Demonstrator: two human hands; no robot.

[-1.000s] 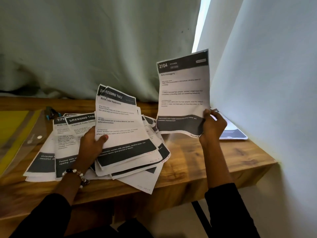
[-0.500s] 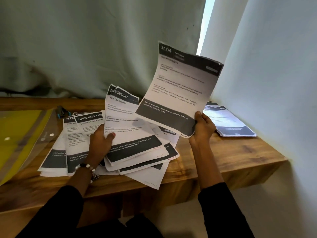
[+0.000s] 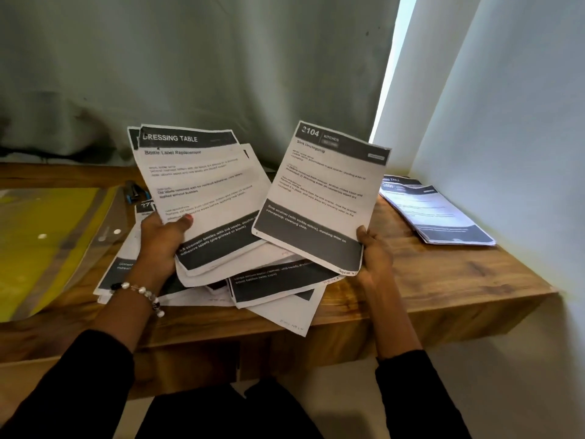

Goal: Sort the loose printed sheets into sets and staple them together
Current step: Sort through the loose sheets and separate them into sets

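Note:
My left hand (image 3: 161, 240) grips a fanned bundle of printed sheets (image 3: 202, 198), thumb on the top page headed "Dressing Table". My right hand (image 3: 375, 255) holds a single sheet (image 3: 319, 198) headed "2104 Kitchen" by its lower right corner, tilted beside the bundle and overlapping its right edge. More loose sheets (image 3: 278, 296) lie under both on the wooden table (image 3: 443, 280), some hanging over the front edge. A small sorted stack (image 3: 433, 210) lies at the table's right end by the wall. A blue and black stapler (image 3: 136, 191) sits behind the papers on the left.
A yellow plastic folder (image 3: 47, 242) with a clear flap lies on the table's left part. A grey-green curtain (image 3: 190, 74) hangs behind the table. A white wall (image 3: 522, 122) closes the right side. My dark-clothed lap is below the table edge.
My right hand has brought the kitchen sheet down from high in the air to just above the table, next to the bundle. My left hand has raised its bundle slightly.

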